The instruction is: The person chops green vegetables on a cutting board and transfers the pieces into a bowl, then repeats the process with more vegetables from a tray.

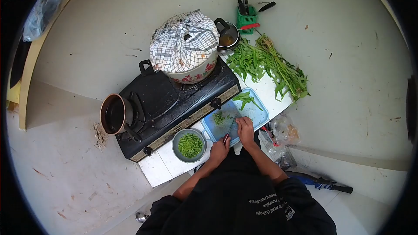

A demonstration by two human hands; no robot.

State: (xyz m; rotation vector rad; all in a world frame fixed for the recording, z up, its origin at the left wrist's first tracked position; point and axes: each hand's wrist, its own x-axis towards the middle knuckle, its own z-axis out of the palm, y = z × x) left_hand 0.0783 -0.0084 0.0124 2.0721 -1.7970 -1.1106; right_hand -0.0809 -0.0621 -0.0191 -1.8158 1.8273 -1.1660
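Note:
My left hand (219, 149) is closed round the handle of a knife (228, 132), its blade pointing up and right across the cutting board. Close to the blade, my right hand (245, 130) has its fingers curled over the board; what they hold, if anything, is hidden. The blue cutting board (260, 117) lies under both hands, with a small heap of chopped greens (219, 118) left of the blade. Some whole green leaves (245, 99) rest at the board's far end. Left of my left hand stands a grey bowl (176, 153) of finely chopped greens (190, 145).
A black gas stove (159, 95) borders the board, carrying a cloth-wrapped pot (190, 73) and a brown saucepan (129, 112). Leafy green stems (278, 69) lie at the back right, near a smaller pan (228, 40) and a green basket (247, 17) of utensils. Plastic bags (285, 132) sit right.

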